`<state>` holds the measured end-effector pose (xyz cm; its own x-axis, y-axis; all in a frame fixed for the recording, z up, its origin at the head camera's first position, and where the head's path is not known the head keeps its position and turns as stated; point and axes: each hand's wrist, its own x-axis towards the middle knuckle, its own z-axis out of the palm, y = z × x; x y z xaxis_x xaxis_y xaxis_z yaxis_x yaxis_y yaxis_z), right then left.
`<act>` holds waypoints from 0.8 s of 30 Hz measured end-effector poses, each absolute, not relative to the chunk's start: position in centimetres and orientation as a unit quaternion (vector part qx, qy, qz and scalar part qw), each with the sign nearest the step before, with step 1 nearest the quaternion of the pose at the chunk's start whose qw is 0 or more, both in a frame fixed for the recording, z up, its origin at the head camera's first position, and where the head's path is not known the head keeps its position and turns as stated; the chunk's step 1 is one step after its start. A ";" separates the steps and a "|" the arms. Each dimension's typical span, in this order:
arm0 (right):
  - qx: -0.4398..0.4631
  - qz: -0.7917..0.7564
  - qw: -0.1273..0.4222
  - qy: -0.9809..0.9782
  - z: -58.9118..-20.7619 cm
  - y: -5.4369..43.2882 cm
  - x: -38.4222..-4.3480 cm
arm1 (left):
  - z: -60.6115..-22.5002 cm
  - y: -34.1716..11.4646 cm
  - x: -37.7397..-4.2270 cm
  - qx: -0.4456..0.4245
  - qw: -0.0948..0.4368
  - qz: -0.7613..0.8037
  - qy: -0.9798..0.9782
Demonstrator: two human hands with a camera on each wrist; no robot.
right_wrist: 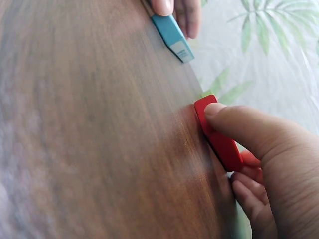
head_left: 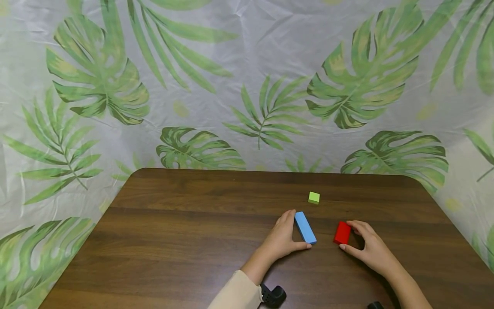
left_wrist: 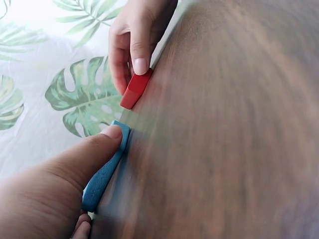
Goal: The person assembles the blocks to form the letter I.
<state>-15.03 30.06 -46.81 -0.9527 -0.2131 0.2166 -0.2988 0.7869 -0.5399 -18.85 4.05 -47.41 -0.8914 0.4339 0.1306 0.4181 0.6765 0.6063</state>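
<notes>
A long blue block (head_left: 305,228) lies on the wooden table, slanting away to the left. My left hand (head_left: 283,237) spans it lengthwise, thumb at the near end and fingers at the far end. In the left wrist view the thumb presses against one end of the blue block (left_wrist: 105,172). To the right, a shorter red block (head_left: 342,233) is pinched by my right hand (head_left: 371,249), thumb at its near edge and fingers at its far edge. The right wrist view shows that thumb on the end of the red block (right_wrist: 219,134). A gap separates the two blocks.
Behind the two blocks sits a small lime-green block (head_left: 314,198). The brown wooden table (head_left: 173,240) has rounded far corners. A white cloth with a green leaf print (head_left: 270,116) hangs behind it. A black device (head_left: 273,296) is strapped at the left wrist.
</notes>
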 end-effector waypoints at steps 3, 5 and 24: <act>0.134 0.297 0.072 -0.943 -46.8 30.0 -15.0 | -47.4 4.1 -18.9 0.231 0.009 0.328 0.916; 0.132 0.299 0.070 -0.943 -46.7 30.0 -15.0 | -47.4 4.1 -18.9 0.229 0.009 0.329 0.916; 0.128 0.302 0.070 -0.942 -46.7 30.0 -15.0 | -46.8 3.6 -19.0 0.268 -0.014 0.342 0.901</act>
